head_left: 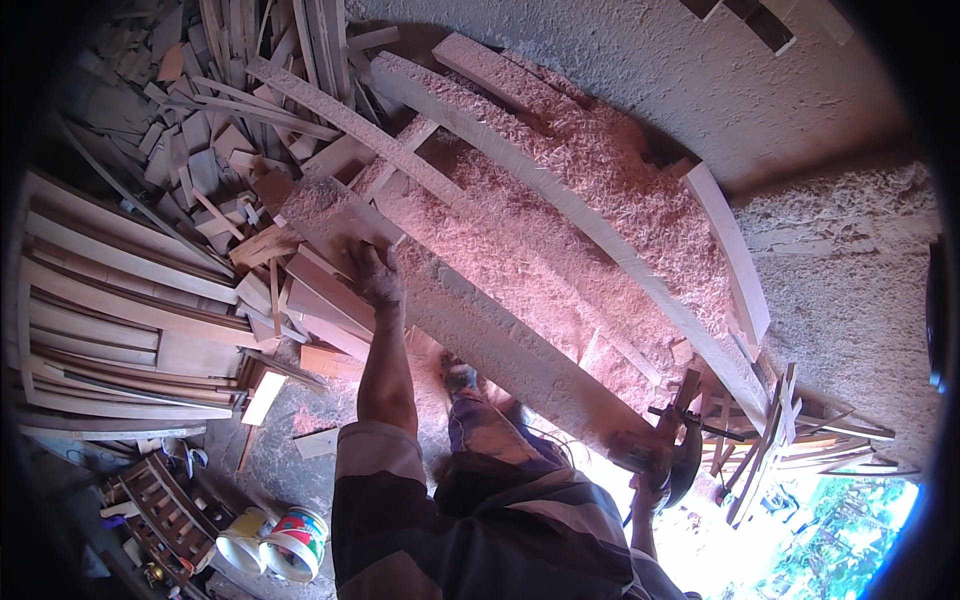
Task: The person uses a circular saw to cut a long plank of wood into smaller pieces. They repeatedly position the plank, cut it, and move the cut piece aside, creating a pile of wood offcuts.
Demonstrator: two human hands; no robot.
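Note:
A long wooden plank [500, 335], dusted with shavings, runs slantwise from the upper left to the lower right in front of me. My left hand [374, 277] lies on its upper-left part, fingers stretched out over the wood. At the plank's far right end, my right hand [648, 492] is closed around a dark handheld power tool [665, 452] with a rounded housing. The tool rests on the plank; its exact kind is hard to make out, and my right fingers are partly hidden behind it.
Pink shavings [640, 190] heap beyond the plank, crossed by a long curved beam [560, 195]. Offcuts [200, 150] pile up at the far left. Stacked curved boards [130, 310] stand left. Two buckets [297, 545] and a slatted wooden piece [165, 510] sit lower left. A rough wall [840, 240] rises right.

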